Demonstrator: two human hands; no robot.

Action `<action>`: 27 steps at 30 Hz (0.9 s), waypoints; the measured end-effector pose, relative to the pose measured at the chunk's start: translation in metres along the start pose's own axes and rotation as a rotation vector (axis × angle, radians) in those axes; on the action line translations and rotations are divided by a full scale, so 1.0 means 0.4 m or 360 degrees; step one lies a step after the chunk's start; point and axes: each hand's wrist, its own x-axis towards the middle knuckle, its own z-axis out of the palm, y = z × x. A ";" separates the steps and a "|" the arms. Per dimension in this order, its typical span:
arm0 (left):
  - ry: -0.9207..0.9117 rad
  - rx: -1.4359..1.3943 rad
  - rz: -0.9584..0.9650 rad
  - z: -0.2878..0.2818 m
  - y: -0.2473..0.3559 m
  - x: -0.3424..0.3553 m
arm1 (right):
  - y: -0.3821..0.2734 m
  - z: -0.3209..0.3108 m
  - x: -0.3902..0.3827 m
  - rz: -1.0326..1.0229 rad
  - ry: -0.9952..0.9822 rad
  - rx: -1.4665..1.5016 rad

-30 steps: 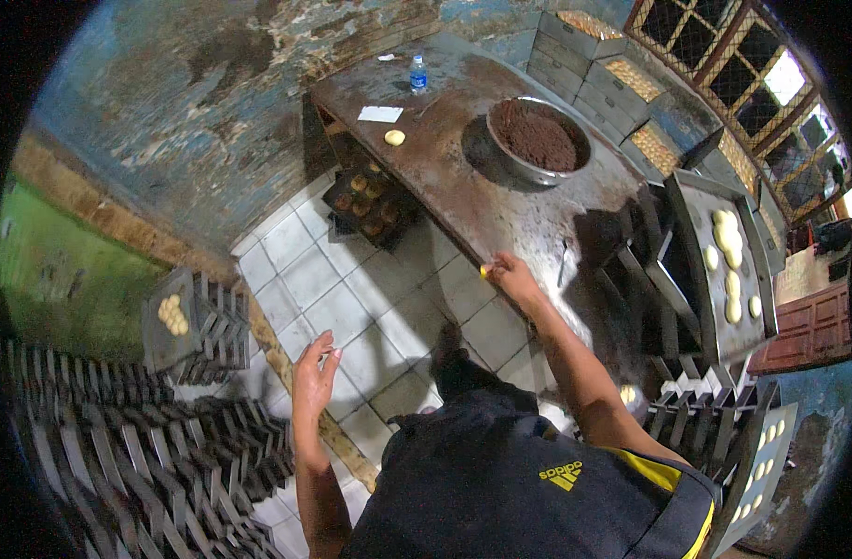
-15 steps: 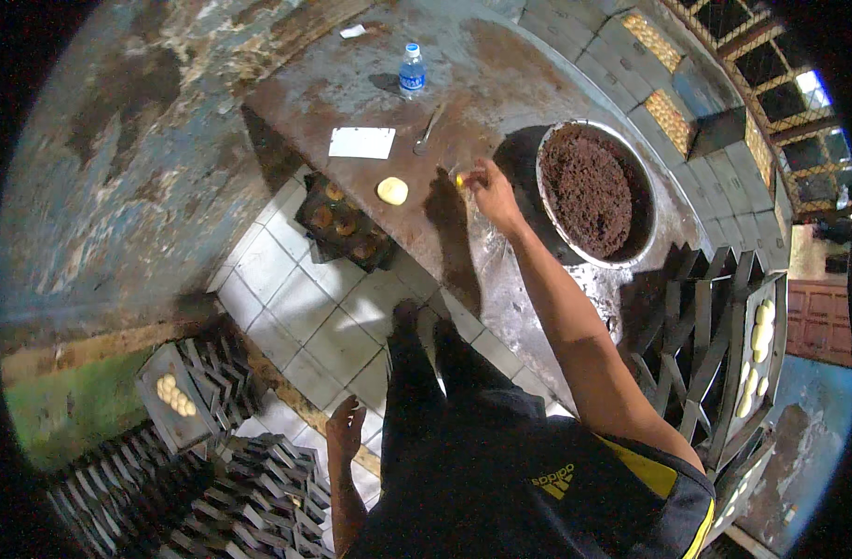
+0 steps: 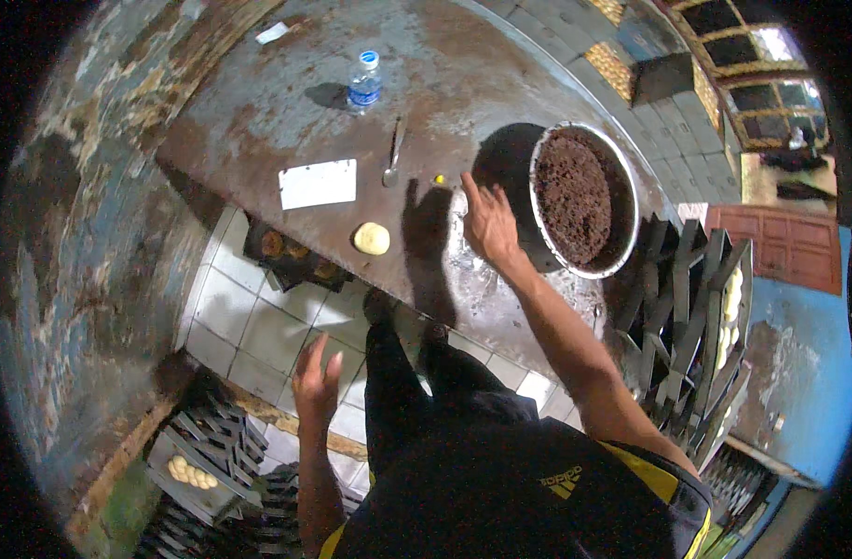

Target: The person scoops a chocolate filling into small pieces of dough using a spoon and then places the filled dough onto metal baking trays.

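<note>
My right hand is open above the worn metal-grey and brown table, between a small yellow object and a large steel bowl of dark brown crumbly mixture. The yellow object lies just past my fingertips. A pale round dough ball sits toward the near edge, with a white card and a spoon behind it. A plastic water bottle stands farther back. My left hand is open and empty, off the table's near edge over the tiled floor.
Racks of stacked trays with dough stand at my right; more stacks are at lower left. Grey bins of small buns line the back right. Dark pans sit under the table. A stained wall bounds the left.
I have moved closer to the table. My right hand has reached forward from the table edge and let go of the small yellow object. My left hand has risen slightly since half a second ago.
</note>
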 end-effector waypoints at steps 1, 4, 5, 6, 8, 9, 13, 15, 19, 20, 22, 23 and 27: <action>-0.0010 -0.0202 0.0106 0.014 0.046 0.057 | -0.019 -0.030 -0.036 0.0256 -0.0141 0.0358; -0.0232 -0.1835 0.0135 0.108 0.231 0.231 | -0.130 -0.104 -0.195 0.0612 0.0271 0.2684; -0.0392 -0.2481 0.0013 0.144 0.302 0.276 | -0.166 -0.133 -0.250 0.0605 0.0375 0.2900; -0.0588 -0.2805 -0.0025 0.169 0.365 0.323 | -0.206 -0.155 -0.299 0.0612 0.0409 0.2783; -0.0706 -0.2828 0.0011 0.230 0.486 0.375 | -0.257 -0.209 -0.396 0.0253 0.0452 0.2021; -0.0840 -0.2841 0.0072 0.263 0.538 0.380 | -0.257 -0.237 -0.414 0.0028 0.0482 0.1344; -0.1121 -0.2612 0.0245 0.382 0.712 0.244 | -0.158 -0.308 -0.457 0.0083 0.0744 0.0846; -0.1416 -0.2445 0.0096 0.435 0.790 0.087 | -0.096 -0.322 -0.486 0.0194 0.1196 0.1290; -0.1593 -0.2498 0.0228 0.498 0.919 -0.007 | -0.040 -0.341 -0.720 -0.0355 0.1088 0.1078; -0.1858 -0.2776 0.0079 0.518 0.942 -0.036 | 0.016 -0.374 -0.775 -0.0148 0.1214 0.0910; -0.1661 -0.2116 0.0209 0.599 0.953 -0.169 | 0.112 -0.426 -0.879 0.0041 0.1338 0.0786; -0.1824 -0.1968 0.0283 0.632 0.948 -0.256 | 0.160 -0.449 -0.926 0.0167 0.1364 0.1023; -0.1589 -0.1982 0.0428 0.731 1.052 -0.428 | 0.145 -0.419 -1.112 0.0231 0.1719 0.0509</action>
